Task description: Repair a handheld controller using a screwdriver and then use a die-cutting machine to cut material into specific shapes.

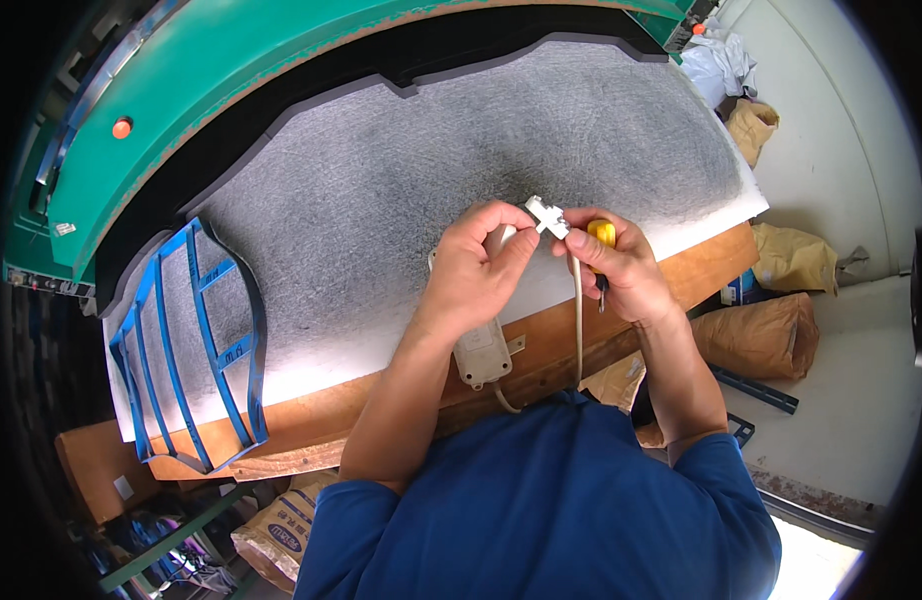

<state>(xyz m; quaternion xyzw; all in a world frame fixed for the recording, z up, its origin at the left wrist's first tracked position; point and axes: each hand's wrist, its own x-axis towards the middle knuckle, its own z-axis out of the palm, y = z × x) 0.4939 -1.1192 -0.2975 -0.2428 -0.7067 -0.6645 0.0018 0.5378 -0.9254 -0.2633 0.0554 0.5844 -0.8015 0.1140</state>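
Observation:
Over the near edge of the grey work surface, both my hands meet at a small white plastic fitting (548, 218), roughly cross-shaped. My left hand (481, 265) pinches its left side between thumb and fingers. The right side is gripped by my right hand (626, 270), which also holds a small screwdriver (602, 234) with a yellow handle, its dark shank pointing down. A pale cord (579, 320) hangs from beside the fitting toward my body; where it joins is hidden by my fingers. Below my left wrist lies an off-white power strip (481, 355), partly covered by that arm.
A blue-edged frame with slats (196, 345) lies at the left of the surface. Behind stands a green machine (211, 80) with an orange button (122, 128). A wooden board (716, 265) runs along the near edge. Brown paper sacks (756, 335) stand at the right.

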